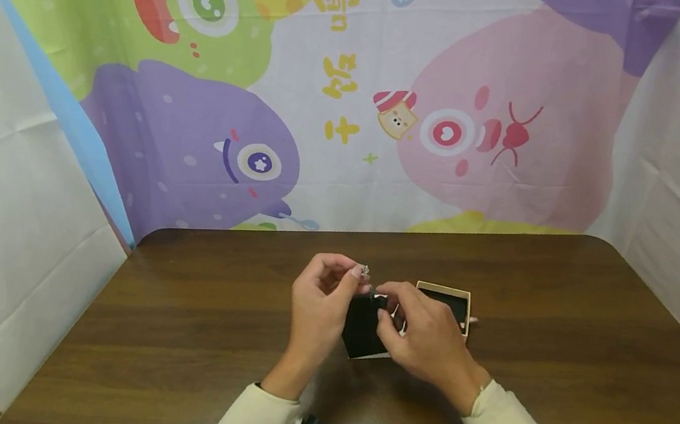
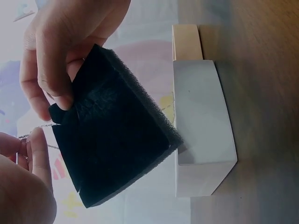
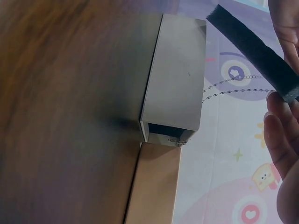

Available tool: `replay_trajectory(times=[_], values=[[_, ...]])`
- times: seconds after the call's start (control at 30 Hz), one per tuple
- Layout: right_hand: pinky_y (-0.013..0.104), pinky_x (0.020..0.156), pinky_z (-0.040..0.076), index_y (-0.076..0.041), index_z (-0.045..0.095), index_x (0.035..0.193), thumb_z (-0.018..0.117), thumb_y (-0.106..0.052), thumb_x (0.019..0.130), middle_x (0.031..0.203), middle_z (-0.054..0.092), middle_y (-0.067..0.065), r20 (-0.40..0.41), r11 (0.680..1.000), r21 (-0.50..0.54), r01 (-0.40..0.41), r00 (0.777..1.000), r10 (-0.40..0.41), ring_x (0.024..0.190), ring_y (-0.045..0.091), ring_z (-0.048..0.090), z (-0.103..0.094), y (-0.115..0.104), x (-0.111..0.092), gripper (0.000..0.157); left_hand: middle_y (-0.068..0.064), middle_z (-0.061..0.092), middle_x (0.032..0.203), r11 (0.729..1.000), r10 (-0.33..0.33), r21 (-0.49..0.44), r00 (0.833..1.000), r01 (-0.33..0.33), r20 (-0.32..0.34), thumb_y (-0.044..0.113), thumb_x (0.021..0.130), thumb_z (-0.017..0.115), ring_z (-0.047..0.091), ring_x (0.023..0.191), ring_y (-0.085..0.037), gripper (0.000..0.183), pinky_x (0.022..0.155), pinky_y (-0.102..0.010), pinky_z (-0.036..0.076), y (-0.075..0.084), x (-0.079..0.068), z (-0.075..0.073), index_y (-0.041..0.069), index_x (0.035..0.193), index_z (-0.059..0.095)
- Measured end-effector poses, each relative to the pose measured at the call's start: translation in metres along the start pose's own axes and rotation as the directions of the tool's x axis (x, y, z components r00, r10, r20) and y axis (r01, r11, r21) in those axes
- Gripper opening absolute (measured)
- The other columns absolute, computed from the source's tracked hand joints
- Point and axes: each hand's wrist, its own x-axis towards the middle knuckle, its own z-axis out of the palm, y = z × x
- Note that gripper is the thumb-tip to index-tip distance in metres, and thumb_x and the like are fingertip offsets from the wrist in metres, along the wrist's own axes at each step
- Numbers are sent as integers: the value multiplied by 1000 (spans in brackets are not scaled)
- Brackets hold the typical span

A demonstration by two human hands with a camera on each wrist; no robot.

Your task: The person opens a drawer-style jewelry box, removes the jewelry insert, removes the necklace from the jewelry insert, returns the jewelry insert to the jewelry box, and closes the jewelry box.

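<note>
Near the middle of the table, my left hand (image 1: 324, 299) pinches a thin silver chain necklace, its small shiny pendant (image 1: 365, 270) at the fingertips. My right hand (image 1: 427, 335) grips the notched edge of a square black foam pad (image 1: 365, 327) between thumb and fingers. The pad (image 2: 112, 135) is tilted in the air above a white box sleeve (image 2: 205, 112). Two strands of chain (image 3: 233, 91) stretch past the sleeve in the right wrist view. More chain (image 3: 178, 141) lies bunched at the sleeve's open end. The left fingertips are partly hidden.
A tan box drawer (image 1: 445, 288) with a dark inside stands right of the sleeve, a small tab (image 1: 474, 320) sticking out of its side. Both rest on the brown wooden table (image 1: 193, 322). Behind hangs a cartoon-printed cloth (image 1: 343, 190).
</note>
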Motion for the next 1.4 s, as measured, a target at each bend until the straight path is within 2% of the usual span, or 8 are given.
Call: replay_trajectory(times=[0.5,1.0,1.4], values=[[19,51,44,-6,61,114,69,-7,82,77,57,-6,8,1000,3,17,1000,-18,60,4,54,2,1,-2,32,-24,66,91,1000,-4,-16,1000,4,-8,-2,94,66,70,77,-21,11,73,-36,59,2,-1,-2,-9,99,59],[19,52,46,-3,60,117,68,-6,84,80,59,-4,16,999,29,28,999,-29,61,7,56,1,0,1,35,-19,68,90,997,29,70,999,-27,-33,0,95,66,69,75,-22,9,72,-32,59,2,4,-4,-6,100,61],[18,52,45,-3,57,121,68,-6,83,80,58,-4,18,999,42,31,999,-32,60,5,55,3,-2,-2,40,-20,67,90,1000,8,26,997,-6,-77,-1,94,66,69,78,-22,9,74,-33,59,0,1,-3,-6,99,60]])
